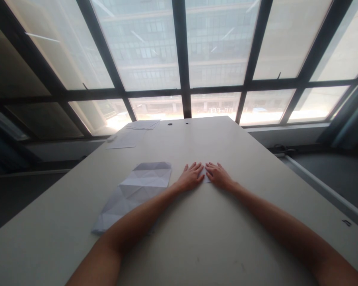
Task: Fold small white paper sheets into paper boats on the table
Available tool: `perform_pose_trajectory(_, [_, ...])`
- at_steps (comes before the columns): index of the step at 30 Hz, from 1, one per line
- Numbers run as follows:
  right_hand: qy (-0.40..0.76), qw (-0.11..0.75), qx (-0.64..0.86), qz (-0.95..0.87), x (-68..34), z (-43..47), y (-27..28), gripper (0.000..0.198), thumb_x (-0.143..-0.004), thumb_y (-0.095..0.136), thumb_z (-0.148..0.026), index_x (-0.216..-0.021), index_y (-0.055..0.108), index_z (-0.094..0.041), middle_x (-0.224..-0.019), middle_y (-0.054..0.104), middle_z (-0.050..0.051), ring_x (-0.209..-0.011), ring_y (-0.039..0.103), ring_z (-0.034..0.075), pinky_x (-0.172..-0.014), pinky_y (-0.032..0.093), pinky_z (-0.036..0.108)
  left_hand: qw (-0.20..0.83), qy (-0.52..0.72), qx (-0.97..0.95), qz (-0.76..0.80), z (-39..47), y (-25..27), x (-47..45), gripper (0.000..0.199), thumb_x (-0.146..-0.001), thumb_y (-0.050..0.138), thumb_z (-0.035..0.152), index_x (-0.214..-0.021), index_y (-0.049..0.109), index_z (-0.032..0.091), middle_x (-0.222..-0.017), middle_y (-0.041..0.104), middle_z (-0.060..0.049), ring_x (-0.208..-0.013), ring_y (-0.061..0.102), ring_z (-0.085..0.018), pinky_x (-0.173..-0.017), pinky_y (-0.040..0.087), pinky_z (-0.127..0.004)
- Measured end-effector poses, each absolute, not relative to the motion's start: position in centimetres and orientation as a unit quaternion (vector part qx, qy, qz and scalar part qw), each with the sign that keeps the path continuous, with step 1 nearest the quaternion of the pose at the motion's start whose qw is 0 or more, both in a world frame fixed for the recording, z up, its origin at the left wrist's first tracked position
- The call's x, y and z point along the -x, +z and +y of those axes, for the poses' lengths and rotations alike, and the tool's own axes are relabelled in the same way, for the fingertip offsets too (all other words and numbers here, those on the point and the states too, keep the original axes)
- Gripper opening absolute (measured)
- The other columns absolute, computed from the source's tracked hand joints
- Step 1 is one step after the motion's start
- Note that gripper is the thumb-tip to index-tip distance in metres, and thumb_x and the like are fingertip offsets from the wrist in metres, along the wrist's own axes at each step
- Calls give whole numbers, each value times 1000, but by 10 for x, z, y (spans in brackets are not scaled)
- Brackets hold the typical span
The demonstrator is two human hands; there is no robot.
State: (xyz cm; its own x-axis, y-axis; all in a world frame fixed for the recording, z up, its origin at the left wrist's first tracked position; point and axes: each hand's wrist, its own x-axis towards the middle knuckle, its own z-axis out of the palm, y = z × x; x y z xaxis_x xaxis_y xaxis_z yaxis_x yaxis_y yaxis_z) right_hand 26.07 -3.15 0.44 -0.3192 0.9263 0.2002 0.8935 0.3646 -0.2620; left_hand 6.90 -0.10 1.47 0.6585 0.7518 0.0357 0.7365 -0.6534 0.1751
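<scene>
Both hands lie side by side on the white table [179, 246], pressing on a small piece of white paper [207, 179]. My left hand [191, 177] rests flat on its left side with the fingers stretched out. From the right, my right hand [218, 175] covers the other side, its fingers also extended. Only a narrow strip of the paper shows between the hands, so its full shape is hidden. Left of my left hand lies a larger creased sheet of paper [146, 180], partly behind my left forearm.
Several flat white sheets [122, 140] lie at the table's far left, with a small pale round object [110, 138] beside them. Two small dark spots mark the far edge. A dark mark [346, 223] shows near the right edge. Large windows [217, 43] stand behind the table.
</scene>
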Motion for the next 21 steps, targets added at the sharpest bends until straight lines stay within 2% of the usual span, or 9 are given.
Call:
perform_pose_trajectory(4, [26,155,596,-787,-260,-31,3,47,-97,40,-27,-140,51,-10,-148,48,15,-140,38,23,-118,16,43,67,53,-910,407,-1,15,-68,58,-101,27,49,-154,29,25,-162,25,-6,-150,17,-26,-119,13,-53])
perform_pose_trajectory(13, [10,135,687,-714,-264,-29,-3,48,-98,36,-30,-138,52,-9,-148,47,18,-140,37,28,-117,14,49,67,54,-908,411,0,14,-68,57,-100,30,49,-152,31,26,-161,26,-5,-150,18,-26,-119,14,-53])
perform_pose_trajectory(18, [16,166,675,-718,-266,-27,-2,48,-97,39,-28,-139,51,-8,-150,45,17,-142,34,27,-118,15,47,69,63,-910,403,2,11,-67,57,-100,29,49,-152,31,26,-161,26,-5,-149,19,-27,-119,15,-55])
perform_pose_trajectory(21, [27,199,608,-768,-265,-29,2,49,-96,42,-27,-141,50,-11,-153,42,14,-145,30,22,-119,16,42,74,68,-911,401,1,12,-67,56,-101,28,50,-153,30,27,-161,26,-5,-150,18,-27,-119,14,-54])
